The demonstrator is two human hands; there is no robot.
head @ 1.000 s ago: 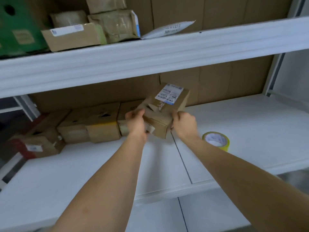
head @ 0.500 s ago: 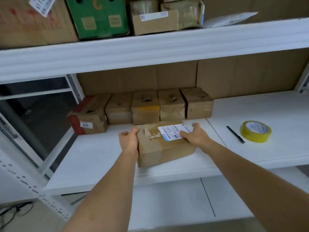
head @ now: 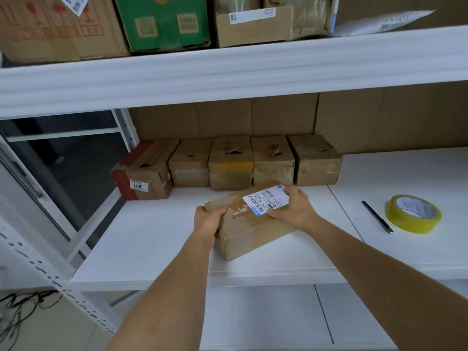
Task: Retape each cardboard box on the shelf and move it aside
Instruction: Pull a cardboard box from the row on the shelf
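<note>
Item, labelled box (head: 249, 221): I am gripping it with my left hand (head: 207, 221) and right hand (head: 295, 209) in front of the box row (head: 228, 163); next, probably, reaching right for the tape roll (head: 413, 214).

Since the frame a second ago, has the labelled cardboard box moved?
Yes. The labelled cardboard box was held up in front of the back row of boxes; now it sits on the white shelf, held by the left hand and right hand.

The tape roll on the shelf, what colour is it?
Yellow, with a white core; the tape roll lies flat at the right of the head view.
</note>
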